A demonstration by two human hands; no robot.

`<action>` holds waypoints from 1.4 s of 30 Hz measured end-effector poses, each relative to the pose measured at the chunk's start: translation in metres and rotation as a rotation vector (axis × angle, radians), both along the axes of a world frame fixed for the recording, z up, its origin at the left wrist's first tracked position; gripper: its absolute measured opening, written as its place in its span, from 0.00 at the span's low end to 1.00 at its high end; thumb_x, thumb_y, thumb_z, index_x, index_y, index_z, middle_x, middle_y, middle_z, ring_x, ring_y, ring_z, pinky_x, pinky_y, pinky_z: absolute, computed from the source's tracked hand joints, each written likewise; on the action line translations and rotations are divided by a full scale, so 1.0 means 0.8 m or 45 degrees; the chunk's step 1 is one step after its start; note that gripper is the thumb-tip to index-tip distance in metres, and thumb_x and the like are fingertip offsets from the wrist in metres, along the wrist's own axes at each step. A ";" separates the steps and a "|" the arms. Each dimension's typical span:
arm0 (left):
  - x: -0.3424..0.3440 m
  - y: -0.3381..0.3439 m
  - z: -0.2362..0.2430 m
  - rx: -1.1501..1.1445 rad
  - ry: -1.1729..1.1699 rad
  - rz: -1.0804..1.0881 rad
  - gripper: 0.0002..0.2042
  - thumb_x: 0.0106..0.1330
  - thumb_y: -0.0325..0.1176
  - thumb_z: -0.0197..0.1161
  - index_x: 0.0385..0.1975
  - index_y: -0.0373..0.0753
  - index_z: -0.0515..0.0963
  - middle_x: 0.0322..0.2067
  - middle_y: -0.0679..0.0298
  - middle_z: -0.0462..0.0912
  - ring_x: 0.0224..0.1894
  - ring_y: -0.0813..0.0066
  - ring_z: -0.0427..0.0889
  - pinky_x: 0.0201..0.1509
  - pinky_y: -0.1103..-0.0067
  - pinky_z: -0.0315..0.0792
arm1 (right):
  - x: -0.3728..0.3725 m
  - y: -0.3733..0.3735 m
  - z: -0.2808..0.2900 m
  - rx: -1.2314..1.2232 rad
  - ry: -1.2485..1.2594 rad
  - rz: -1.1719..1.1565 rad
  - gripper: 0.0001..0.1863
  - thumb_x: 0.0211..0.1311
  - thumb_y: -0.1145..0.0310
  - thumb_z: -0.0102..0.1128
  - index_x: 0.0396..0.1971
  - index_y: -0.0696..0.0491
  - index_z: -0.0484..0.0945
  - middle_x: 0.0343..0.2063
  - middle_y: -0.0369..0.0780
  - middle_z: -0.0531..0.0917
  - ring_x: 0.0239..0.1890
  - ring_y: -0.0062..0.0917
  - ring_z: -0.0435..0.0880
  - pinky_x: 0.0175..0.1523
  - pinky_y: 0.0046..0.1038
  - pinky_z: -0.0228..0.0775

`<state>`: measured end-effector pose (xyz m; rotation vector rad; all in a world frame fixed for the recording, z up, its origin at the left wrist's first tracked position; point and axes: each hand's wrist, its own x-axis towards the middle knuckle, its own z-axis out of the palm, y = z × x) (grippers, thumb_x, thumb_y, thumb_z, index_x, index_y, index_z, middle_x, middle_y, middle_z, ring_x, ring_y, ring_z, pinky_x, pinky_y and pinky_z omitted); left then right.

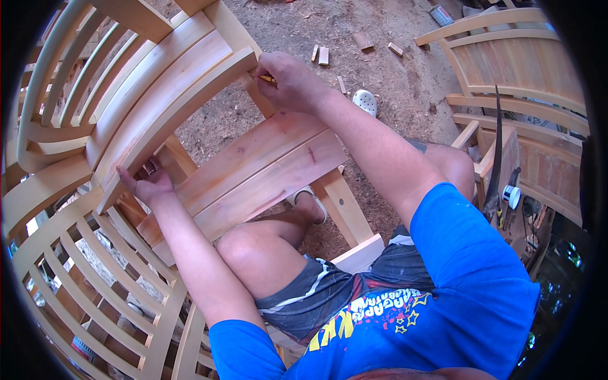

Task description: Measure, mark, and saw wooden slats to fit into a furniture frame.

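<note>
A long pale wooden rail [177, 114] runs diagonally along the back of an unpainted wooden seat frame. My left hand [149, 180] grips its lower left end, thumb on the face, fingers underneath. My right hand [283, 82] is closed on a yellow pencil [268, 78] at the rail's upper right end, the tip hidden or too small to tell. Two wide planks [253, 171] lie side by side below my hands.
Slatted wooden frames [95, 266] stand at the left, more wooden furniture [510, 63] at the right, with a saw [498, 145] and white tub [512, 196]. Several offcuts [362, 42] lie on the dirt ground near my white clog [365, 101].
</note>
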<state>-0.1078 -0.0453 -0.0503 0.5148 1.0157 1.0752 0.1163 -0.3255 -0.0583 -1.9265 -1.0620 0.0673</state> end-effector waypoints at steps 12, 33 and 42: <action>0.003 -0.004 0.004 -0.005 0.004 0.023 0.35 0.61 0.49 0.77 0.66 0.44 0.73 0.61 0.58 0.76 0.63 0.58 0.73 0.70 0.62 0.70 | -0.001 0.000 0.006 -0.055 0.041 -0.016 0.05 0.61 0.74 0.65 0.33 0.56 0.77 0.32 0.46 0.83 0.39 0.41 0.85 0.45 0.39 0.79; -0.027 -0.058 0.080 -0.168 0.130 -0.291 0.31 0.56 0.51 0.81 0.54 0.41 0.78 0.50 0.64 0.84 0.48 0.69 0.86 0.53 0.71 0.83 | -0.028 -0.091 0.099 0.206 0.356 -0.314 0.22 0.81 0.60 0.55 0.62 0.62 0.74 0.49 0.44 0.87 0.50 0.26 0.87 0.56 0.29 0.80; -0.187 -0.150 0.057 -0.476 0.354 -0.687 0.21 0.73 0.48 0.68 0.57 0.42 0.78 0.48 0.61 0.85 0.49 0.69 0.85 0.52 0.73 0.82 | -0.110 -0.209 0.054 -0.006 1.248 -0.450 0.16 0.79 0.62 0.56 0.53 0.59 0.81 0.32 0.37 0.85 0.28 0.19 0.86 0.34 0.23 0.78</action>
